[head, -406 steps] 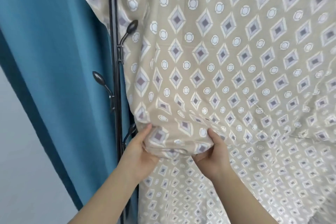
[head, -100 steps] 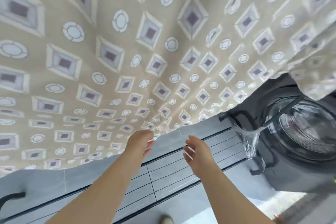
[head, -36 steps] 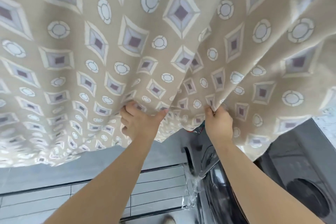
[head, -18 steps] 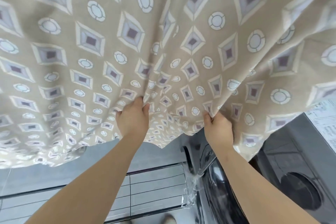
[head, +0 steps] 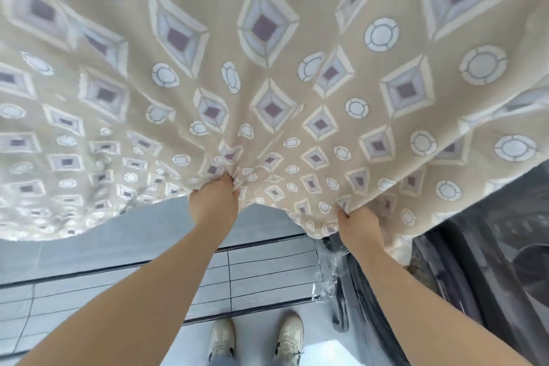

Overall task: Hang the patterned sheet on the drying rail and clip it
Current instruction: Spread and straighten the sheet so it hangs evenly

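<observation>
Home laundry area: washing machine

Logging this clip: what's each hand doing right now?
Left hand: closed, gripping a bunch of the sheet near its lower edge.
Right hand: closed, gripping the sheet's lower edge.
</observation>
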Action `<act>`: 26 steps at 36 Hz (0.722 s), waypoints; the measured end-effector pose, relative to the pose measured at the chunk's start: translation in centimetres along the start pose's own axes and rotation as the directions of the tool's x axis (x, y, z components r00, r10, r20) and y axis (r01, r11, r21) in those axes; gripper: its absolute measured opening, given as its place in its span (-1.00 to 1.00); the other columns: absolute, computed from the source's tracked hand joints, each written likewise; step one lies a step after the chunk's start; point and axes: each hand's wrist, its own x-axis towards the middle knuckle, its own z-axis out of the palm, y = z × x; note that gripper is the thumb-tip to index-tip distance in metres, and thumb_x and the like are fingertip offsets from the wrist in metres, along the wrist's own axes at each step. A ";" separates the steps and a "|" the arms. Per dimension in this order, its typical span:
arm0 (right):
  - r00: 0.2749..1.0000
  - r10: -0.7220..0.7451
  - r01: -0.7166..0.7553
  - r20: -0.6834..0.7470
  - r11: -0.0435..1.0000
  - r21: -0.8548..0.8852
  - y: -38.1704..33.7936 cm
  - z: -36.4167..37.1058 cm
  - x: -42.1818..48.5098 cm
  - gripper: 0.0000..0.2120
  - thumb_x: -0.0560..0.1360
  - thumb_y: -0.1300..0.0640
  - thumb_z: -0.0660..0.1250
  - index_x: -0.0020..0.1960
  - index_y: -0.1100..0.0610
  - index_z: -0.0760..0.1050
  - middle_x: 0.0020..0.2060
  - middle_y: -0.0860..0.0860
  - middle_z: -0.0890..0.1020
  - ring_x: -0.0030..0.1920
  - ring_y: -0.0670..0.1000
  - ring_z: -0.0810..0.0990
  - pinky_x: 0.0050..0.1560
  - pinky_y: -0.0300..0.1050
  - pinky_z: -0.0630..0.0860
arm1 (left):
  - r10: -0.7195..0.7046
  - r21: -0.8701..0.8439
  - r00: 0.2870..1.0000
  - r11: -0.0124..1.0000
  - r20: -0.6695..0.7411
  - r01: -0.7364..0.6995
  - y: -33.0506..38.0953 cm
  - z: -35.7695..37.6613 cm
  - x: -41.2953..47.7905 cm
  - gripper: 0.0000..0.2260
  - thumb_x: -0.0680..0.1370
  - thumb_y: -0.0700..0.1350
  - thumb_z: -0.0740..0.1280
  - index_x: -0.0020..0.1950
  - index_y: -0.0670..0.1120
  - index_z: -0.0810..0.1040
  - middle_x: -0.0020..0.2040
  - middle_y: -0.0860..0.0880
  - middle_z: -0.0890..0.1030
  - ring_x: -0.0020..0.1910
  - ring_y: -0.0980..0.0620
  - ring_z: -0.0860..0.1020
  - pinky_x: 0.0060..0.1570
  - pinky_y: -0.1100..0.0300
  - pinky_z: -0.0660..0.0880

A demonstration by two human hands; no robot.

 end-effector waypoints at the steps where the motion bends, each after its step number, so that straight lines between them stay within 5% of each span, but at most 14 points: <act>1: 1.000 0.017 -0.017 0.022 1.000 -0.017 0.3 0.6 0.0 -0.53 0.58 -0.08 0.11 -0.01 0.34 0.51 -0.25 0.17 0.58 -0.19 0.15 0.56 -0.23 -0.08 0.44 | -0.008 0.000 1.000 1.000 0.023 0.008 -0.2 0.6 -0.1 -0.75 0.61 -0.02 0.12 0.20 -0.12 0.41 0.13 -0.11 0.58 0.19 -0.12 0.49 0.10 0.11 0.33; 4: 0.995 0.069 -0.069 0.072 0.998 -0.005 1.5 2.2 -0.4 -0.56 0.57 -0.09 0.13 0.01 0.29 0.53 -0.19 0.16 0.62 -0.14 0.16 0.59 -0.22 -0.10 0.42 | -0.014 -0.016 0.998 1.000 0.064 0.015 -0.7 2.0 -0.6 -0.75 0.61 -0.04 0.12 0.20 -0.11 0.43 0.13 -0.10 0.58 0.18 -0.12 0.50 0.07 0.11 0.36; 11: 0.999 0.036 -0.028 -0.011 0.908 0.419 1.5 1.0 -2.0 -0.96 0.42 0.13 0.36 -0.14 0.08 0.52 -0.32 0.02 0.62 -0.19 0.16 0.62 -0.14 0.02 0.56 | -0.001 -0.213 0.998 0.977 0.055 0.013 0.0 2.3 -2.1 -0.68 0.58 0.12 0.14 0.17 -0.08 0.42 0.06 -0.08 0.59 0.09 -0.14 0.52 -0.15 0.15 0.32; 14: 0.991 -0.020 0.090 -0.132 0.833 0.546 0.4 -1.1 -2.9 -0.82 0.41 0.14 0.40 0.00 0.10 0.52 -0.22 0.00 0.63 -0.17 0.04 0.58 -0.12 -0.14 0.46 | -0.030 -0.284 0.996 0.957 0.081 0.052 1.2 1.4 -3.2 -0.64 0.53 0.21 0.18 0.07 -0.05 0.51 -0.02 -0.08 0.61 0.02 -0.14 0.55 -0.18 0.16 0.34; 16: 0.973 -0.059 0.171 -0.221 0.829 0.532 -0.2 -2.6 -3.5 -0.92 0.46 0.12 0.37 -0.07 0.10 0.52 -0.27 0.03 0.60 -0.23 0.02 0.52 -0.20 -0.18 0.36 | 0.000 -0.302 0.998 0.953 0.060 0.018 2.0 0.8 -3.6 -0.66 0.57 0.16 0.12 -0.06 -0.06 0.54 -0.08 -0.09 0.62 -0.07 -0.14 0.55 -0.20 0.16 0.38; 19: 0.949 -0.097 0.224 -0.299 0.875 0.428 0.1 -3.9 -4.0 -0.85 0.52 0.13 0.29 -0.08 0.23 0.53 -0.40 0.04 0.50 -0.32 0.06 0.45 -0.33 -0.12 0.26 | 0.043 -0.294 0.998 0.955 0.048 -0.027 3.0 -0.1 -3.9 -0.72 0.62 -0.02 0.03 0.06 -0.02 0.52 -0.09 -0.06 0.61 -0.18 -0.09 0.46 -0.21 0.18 0.33; 26: 0.988 -0.031 0.083 -0.152 0.932 0.352 1.2 -6.1 -5.5 -0.77 0.54 0.07 0.24 0.08 0.20 0.52 -0.28 0.05 0.55 -0.21 0.09 0.50 -0.25 -0.13 0.36 | 0.137 -0.314 0.988 0.943 0.070 -0.109 5.2 -2.0 -5.9 -0.86 0.60 -0.03 0.07 -0.09 0.00 0.37 -0.24 0.00 0.52 -0.20 -0.07 0.48 -0.29 0.20 0.33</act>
